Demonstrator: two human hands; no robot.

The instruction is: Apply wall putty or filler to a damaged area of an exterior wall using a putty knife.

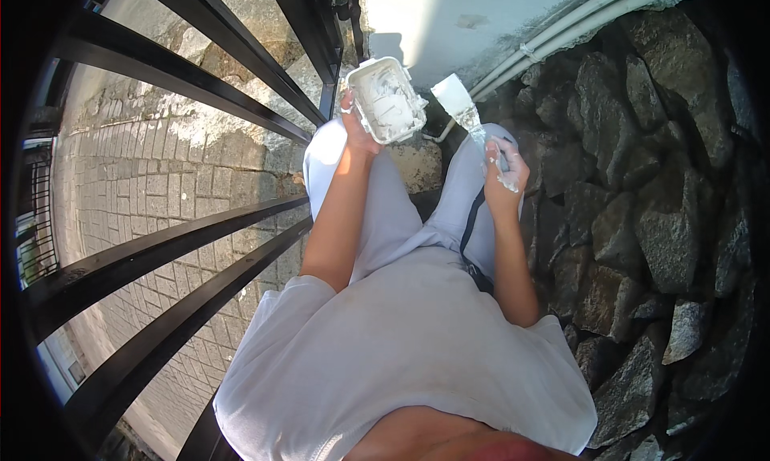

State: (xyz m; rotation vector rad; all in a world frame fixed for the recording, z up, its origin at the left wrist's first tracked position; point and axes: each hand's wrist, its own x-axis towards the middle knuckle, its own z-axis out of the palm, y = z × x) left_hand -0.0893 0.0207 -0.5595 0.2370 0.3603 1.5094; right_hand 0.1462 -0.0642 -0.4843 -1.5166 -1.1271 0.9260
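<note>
My left hand (361, 132) grips the near left side of a white plastic tub (383, 138), whose open top faces up. White paste (385, 96) smears its inside walls and bottom. In my right hand (507, 168) is a putty knife (455, 97), its broad blade coated white and pointing up and left toward the tub. A small gap separates blade and tub. White paste also sticks to the fingers of my right hand and to the knife's handle end. Both hands are over my knees.
Black metal fence bars (216, 68) run along my left, with brick paving (168, 172) beyond. A white wall (449, 20) stands ahead, with pale pipes (577, 28) along its foot. Rough dark stones (618, 220) cover the right side.
</note>
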